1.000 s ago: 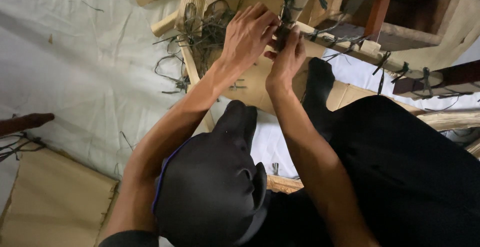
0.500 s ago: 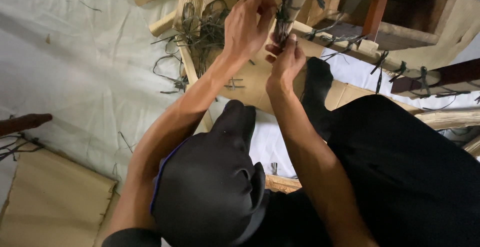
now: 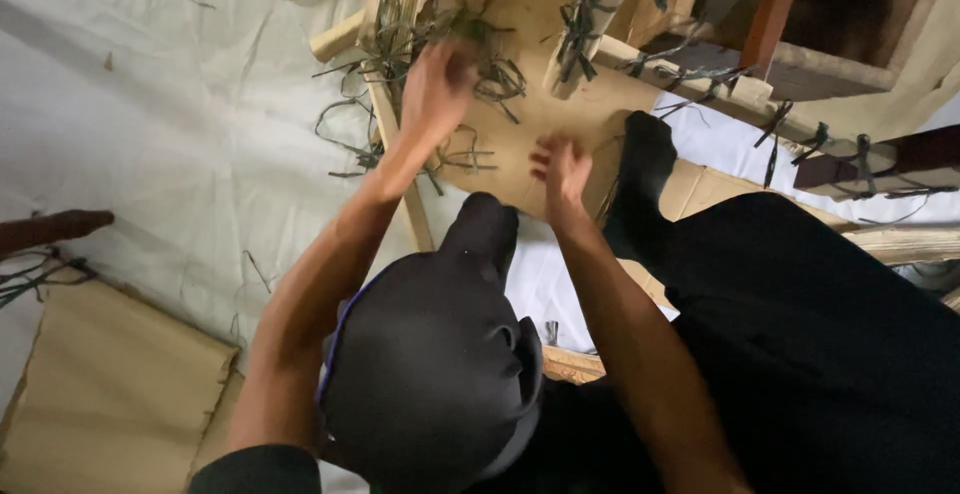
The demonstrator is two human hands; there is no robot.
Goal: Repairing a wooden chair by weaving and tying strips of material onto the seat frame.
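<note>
The left hand point(image 3: 435, 84) reaches forward over the tangle of dark cords point(image 3: 400, 44), blurred, so its finger spread cannot be told. The right hand point(image 3: 562, 169) hovers above the cardboard sheet point(image 3: 530, 104), fingers loosely spread, holding nothing

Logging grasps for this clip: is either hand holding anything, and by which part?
Cannot be told: the left hand is blurred over the dark cord tangle; the right hand looks open and empty.

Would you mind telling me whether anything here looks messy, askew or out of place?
Yes: loose dark strands lie tangled and scattered over the white sheet and the cardboard, around the wooden sticks near the left hand. The right hand hovers open over the cardboard. Nothing looks broken or spilled.
</note>
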